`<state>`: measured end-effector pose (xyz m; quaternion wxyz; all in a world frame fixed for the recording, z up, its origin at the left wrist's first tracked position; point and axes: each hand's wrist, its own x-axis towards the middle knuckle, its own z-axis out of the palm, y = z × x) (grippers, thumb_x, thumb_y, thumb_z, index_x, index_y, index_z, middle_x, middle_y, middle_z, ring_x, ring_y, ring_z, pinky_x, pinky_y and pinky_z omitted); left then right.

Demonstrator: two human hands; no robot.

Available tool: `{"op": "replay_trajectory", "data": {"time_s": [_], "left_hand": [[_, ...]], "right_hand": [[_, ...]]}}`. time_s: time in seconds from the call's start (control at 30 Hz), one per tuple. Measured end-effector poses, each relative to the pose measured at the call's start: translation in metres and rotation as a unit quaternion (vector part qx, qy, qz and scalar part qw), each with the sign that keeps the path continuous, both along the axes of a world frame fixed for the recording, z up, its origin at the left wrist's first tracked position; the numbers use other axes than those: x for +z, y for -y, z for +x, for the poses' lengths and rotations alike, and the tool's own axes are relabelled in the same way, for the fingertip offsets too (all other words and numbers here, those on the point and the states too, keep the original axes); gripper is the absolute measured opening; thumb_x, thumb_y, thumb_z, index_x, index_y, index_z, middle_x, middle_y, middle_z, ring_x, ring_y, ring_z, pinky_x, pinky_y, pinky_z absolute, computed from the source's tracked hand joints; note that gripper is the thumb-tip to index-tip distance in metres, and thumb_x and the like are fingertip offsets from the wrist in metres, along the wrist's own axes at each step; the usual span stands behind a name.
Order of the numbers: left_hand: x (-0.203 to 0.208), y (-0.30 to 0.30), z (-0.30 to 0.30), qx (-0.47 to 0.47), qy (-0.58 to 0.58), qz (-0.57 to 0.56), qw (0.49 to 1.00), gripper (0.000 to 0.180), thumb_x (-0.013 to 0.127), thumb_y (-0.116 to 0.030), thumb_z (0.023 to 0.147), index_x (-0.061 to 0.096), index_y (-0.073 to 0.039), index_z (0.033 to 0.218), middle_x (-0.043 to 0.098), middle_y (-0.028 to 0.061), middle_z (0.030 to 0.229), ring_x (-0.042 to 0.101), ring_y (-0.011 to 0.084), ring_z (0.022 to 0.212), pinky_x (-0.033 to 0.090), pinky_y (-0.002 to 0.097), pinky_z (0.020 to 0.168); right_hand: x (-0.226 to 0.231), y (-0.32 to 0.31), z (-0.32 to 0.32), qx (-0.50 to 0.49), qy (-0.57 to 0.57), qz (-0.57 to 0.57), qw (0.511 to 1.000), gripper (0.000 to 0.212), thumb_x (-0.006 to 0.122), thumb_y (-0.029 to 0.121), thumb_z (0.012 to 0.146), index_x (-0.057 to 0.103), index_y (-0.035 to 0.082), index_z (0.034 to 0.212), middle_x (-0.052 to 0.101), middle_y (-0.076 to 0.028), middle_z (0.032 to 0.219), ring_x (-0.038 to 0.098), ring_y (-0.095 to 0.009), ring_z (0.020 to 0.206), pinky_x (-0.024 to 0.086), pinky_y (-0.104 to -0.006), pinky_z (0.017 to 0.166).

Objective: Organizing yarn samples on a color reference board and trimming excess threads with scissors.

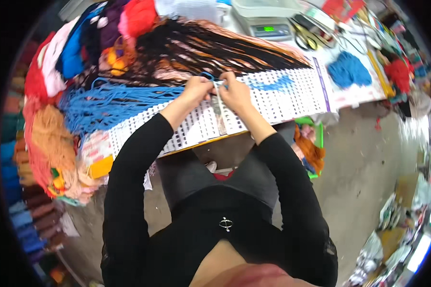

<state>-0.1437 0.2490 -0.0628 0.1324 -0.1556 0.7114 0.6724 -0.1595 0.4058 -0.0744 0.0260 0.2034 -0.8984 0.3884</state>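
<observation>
My left hand and my right hand meet over a long white card with rows of dark holes. The fingers of both are closed in a pinch on strands of blue yarn, of which a small loop shows above the left hand. The exact grip is too small to make out. A thick bundle of blue yarn strands spreads leftward from my left hand. Shorter blue strands lie across the card to the right of my right hand.
Black and orange yarn strands stretch behind the card. Farther back stand a digital scale and scissors. A blue yarn heap lies at right. Coloured skeins crowd the left. Below the table edge is a green basket.
</observation>
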Motion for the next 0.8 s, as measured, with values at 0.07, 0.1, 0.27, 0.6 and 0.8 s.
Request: {"op": "replay_trajectory", "data": {"time_s": [0.07, 0.1, 0.27, 0.6, 0.8], "left_hand": [[0.009, -0.001, 0.003, 0.016, -0.012, -0.06, 0.998, 0.012, 0.051, -0.008, 0.08, 0.057, 0.001, 0.075, 0.065, 0.0093, 0.069, 0.053, 0.0101, 0.041, 0.039, 0.022, 0.038], [0.009, 0.009, 0.007, 0.023, -0.044, -0.071, 0.996, 0.011, 0.049, -0.007, 0.079, 0.056, 0.002, 0.077, 0.066, 0.0106, 0.07, 0.055, 0.011, 0.043, 0.04, 0.0219, 0.039], [0.02, 0.025, 0.015, 0.077, 0.036, 0.082, 0.993, 0.012, 0.053, -0.012, 0.085, 0.055, -0.001, 0.08, 0.065, 0.0099, 0.077, 0.05, 0.0054, 0.045, 0.032, 0.0182, 0.035], [0.095, 0.072, 0.021, -0.061, 0.077, 0.498, 0.862, 0.022, 0.044, -0.015, 0.093, 0.05, 0.004, 0.101, 0.054, 0.004, 0.085, 0.032, 0.0008, 0.046, 0.03, 0.0113, 0.033], [0.118, 0.092, 0.031, -0.172, 0.04, 0.191, 0.965, 0.024, 0.05, -0.019, 0.09, 0.056, 0.0, 0.103, 0.052, -0.0009, 0.075, 0.033, -0.0005, 0.047, 0.025, 0.0118, 0.036]], "right_hand": [[-0.002, -0.003, 0.0, 0.001, -0.021, 0.02, 1.0, 0.025, 0.053, 0.022, 0.079, 0.048, 0.013, 0.102, 0.063, -0.012, 0.074, 0.061, -0.035, 0.068, 0.046, -0.0452, 0.061], [0.002, 0.0, 0.0, 0.001, -0.013, 0.05, 0.999, 0.024, 0.052, 0.022, 0.08, 0.049, 0.013, 0.101, 0.064, -0.011, 0.075, 0.061, -0.036, 0.069, 0.045, -0.0452, 0.062], [0.004, 0.0, -0.002, 0.005, -0.026, 0.045, 0.999, 0.023, 0.053, 0.023, 0.081, 0.051, 0.012, 0.101, 0.064, -0.01, 0.076, 0.061, -0.035, 0.069, 0.045, -0.0442, 0.063], [0.004, -0.001, -0.004, 0.006, -0.045, 0.046, 0.998, 0.019, 0.049, 0.018, 0.082, 0.051, 0.01, 0.099, 0.064, -0.016, 0.074, 0.062, -0.033, 0.069, 0.046, -0.0439, 0.063], [0.001, -0.001, -0.001, 0.001, -0.047, 0.06, 0.997, 0.017, 0.048, 0.021, 0.084, 0.052, 0.012, 0.099, 0.062, -0.013, 0.07, 0.06, -0.033, 0.066, 0.045, -0.0432, 0.06]]}}
